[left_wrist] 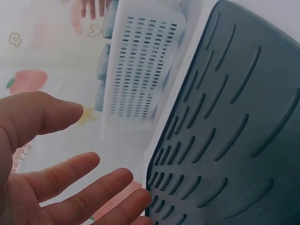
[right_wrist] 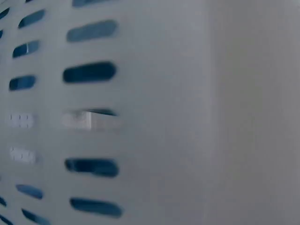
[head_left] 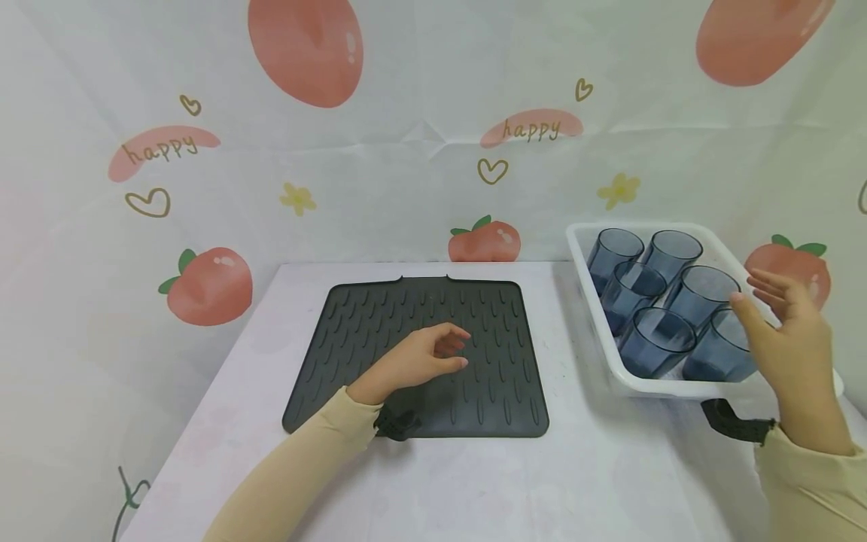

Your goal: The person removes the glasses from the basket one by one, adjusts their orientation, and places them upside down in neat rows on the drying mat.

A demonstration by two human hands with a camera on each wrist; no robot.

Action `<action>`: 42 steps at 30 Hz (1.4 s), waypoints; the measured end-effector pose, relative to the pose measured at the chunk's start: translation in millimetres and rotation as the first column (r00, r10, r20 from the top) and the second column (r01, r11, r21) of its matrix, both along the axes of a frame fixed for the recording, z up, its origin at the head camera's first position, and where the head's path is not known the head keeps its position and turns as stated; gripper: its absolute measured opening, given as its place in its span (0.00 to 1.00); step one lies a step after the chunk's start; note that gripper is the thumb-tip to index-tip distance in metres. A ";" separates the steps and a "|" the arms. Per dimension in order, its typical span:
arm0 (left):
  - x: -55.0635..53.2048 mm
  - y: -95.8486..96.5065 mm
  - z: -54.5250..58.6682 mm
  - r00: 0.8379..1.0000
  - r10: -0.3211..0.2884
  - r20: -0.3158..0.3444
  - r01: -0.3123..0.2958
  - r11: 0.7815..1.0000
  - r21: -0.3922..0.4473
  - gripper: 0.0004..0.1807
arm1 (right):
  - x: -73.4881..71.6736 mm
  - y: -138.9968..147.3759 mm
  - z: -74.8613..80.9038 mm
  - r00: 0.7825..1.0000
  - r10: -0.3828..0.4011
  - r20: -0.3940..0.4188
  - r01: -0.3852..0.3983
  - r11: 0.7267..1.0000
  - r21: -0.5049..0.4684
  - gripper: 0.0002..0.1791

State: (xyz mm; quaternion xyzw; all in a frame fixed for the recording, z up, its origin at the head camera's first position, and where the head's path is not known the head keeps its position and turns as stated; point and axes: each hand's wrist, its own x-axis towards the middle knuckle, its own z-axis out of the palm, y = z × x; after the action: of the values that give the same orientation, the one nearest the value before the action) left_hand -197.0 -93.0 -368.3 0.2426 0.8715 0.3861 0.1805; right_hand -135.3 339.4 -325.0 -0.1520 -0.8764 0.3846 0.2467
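My left hand [head_left: 427,355] hovers over a dark grey ridged drying mat [head_left: 501,361], its fingers loosely bent and holding nothing. In the left wrist view its thumb and fingers [left_wrist: 89,194] are spread apart beside the mat's edge. At the right, my right hand [head_left: 792,331] is over the right side of a white plastic basket [head_left: 650,386]. Its thumb tip overlaps the rims of the nearest blue glasses [head_left: 721,354] in the head view, with the fingers apart from the thumb. Several such tumblers [head_left: 657,342] stand upright in the basket.
The white-covered table [head_left: 474,489] runs up to a printed cloth backdrop [head_left: 379,188]. The basket's slotted wall [right_wrist: 159,140] fills the right wrist view up close. A green cord [head_left: 130,493] hangs by the table's left edge.
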 end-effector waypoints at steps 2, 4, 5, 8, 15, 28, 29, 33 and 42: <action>0.3 0.5 0.4 1.000 -0.002 -0.002 0.002 1.000 -0.005 0.24 | 0.3 2.1 -1.1 0.999 -0.012 0.041 0.012 1.000 0.003 0.30; 0.4 1.1 0.9 1.000 -0.003 -0.001 0.003 1.000 -0.005 0.25 | 0.2 5.0 -2.3 0.997 -0.020 0.076 0.020 1.000 0.004 0.31; 0.4 1.3 1.1 1.000 -0.004 -0.002 0.004 1.000 -0.006 0.25 | 0.2 7.0 -3.3 0.996 -0.018 0.088 0.018 1.000 0.004 0.32; 0.0 1.7 0.8 1.000 -0.009 -0.001 0.009 1.000 0.000 0.25 | -0.4 11.1 -5.7 0.991 -0.017 0.135 0.018 1.000 -0.003 0.34; -0.6 2.4 0.0 1.000 -0.014 -0.013 0.014 1.000 -0.003 0.25 | -0.8 24.7 -14.5 0.977 -0.002 0.215 -0.001 1.000 0.012 0.38; 0.9 2.9 4.2 1.000 -0.014 -0.013 0.014 1.000 0.001 0.25 | -6.4 40.2 -35.1 0.969 0.090 0.230 -0.117 0.987 0.110 0.42; 0.8 2.9 4.3 1.000 -0.013 -0.015 0.013 1.000 0.000 0.25 | -7.0 40.9 -35.8 0.967 0.097 0.234 -0.127 0.985 0.117 0.43; 0.7 2.4 5.0 1.000 -0.010 -0.027 0.010 1.000 0.002 0.23 | -9.9 41.8 -38.1 0.961 0.104 0.258 -0.144 0.980 0.140 0.45; 2.3 2.6 7.7 1.000 0.001 -0.026 -0.001 1.000 0.006 0.22 | -13.2 41.2 -39.0 0.955 0.104 0.278 -0.155 0.973 0.171 0.46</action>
State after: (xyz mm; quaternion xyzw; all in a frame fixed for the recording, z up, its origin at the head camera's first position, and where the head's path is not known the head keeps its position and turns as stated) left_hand -194.7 -90.4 -360.6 0.2478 0.8727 0.3856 0.1684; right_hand -148.5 380.6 -363.9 -0.1202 -0.9425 0.2902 0.1139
